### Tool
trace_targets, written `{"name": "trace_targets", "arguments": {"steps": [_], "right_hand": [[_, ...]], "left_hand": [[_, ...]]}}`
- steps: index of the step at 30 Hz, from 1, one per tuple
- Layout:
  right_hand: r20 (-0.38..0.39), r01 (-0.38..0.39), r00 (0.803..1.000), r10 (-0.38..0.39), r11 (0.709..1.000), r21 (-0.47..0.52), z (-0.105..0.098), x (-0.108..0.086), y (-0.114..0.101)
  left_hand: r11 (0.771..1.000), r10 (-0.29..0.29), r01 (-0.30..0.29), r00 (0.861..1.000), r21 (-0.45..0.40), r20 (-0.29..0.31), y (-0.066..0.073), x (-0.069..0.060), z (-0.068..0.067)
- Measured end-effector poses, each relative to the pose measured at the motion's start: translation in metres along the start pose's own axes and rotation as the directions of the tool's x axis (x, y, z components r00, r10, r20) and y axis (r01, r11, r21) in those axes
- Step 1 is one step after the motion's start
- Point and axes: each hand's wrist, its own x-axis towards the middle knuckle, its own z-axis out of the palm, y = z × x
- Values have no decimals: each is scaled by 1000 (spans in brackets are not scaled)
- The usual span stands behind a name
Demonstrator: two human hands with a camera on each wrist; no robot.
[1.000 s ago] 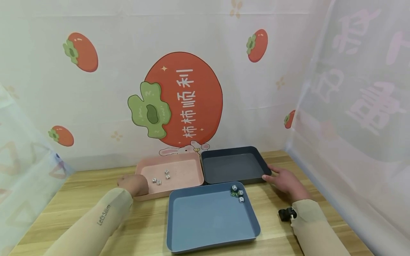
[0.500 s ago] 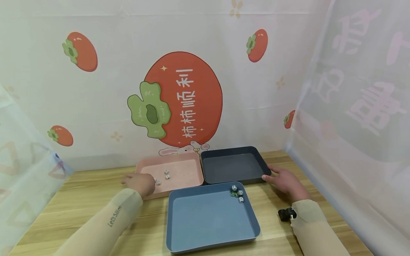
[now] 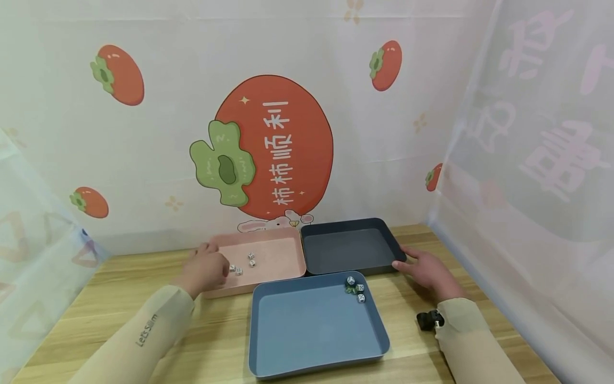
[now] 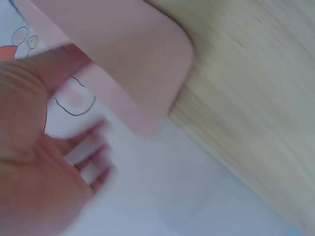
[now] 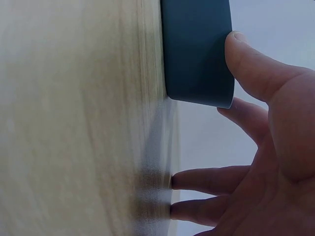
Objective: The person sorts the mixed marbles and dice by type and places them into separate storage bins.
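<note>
My left hand (image 3: 205,271) hovers over the left end of the pink tray (image 3: 278,256), its fingers spread loosely and holding nothing that I can see. In the left wrist view the fingers (image 4: 88,157) are blurred beside the pink tray's wall (image 4: 113,98). Several small white dice (image 3: 239,271) lie in that tray, just right of the hand. My right hand (image 3: 428,273) rests at the near right corner of the dark tray (image 3: 352,250). In the right wrist view its thumb touches the dark tray's rim (image 5: 197,54), and the other fingers extend fairly straight.
In front stands a blue tray (image 3: 316,325), with white dice (image 3: 361,298) and green pieces (image 3: 352,290) in its far right corner. All trays sit on a wooden table (image 3: 216,346). A printed cloth (image 3: 364,160) hangs close behind the trays. A black device (image 3: 430,320) sits at the right wrist.
The left hand first shifted right over the pink tray, then drew back slightly left and farther away, its fingers now extending over the tray's left end. The right hand stays at the dark tray.
</note>
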Motion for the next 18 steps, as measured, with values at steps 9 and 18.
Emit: {"name": "trace_targets", "arguments": {"steps": [9, 18], "right_hand": [[-4, -2, 1000, 2, 1000, -6, 2, 1, 2], [-3, -4, 1000, 4, 1000, 10, 2, 1, 2]], "left_hand": [[895, 445, -443, 894, 46, -52, -9, 8, 8], [834, 552, -552, 832, 4, -56, -11, 21, 22]]}}
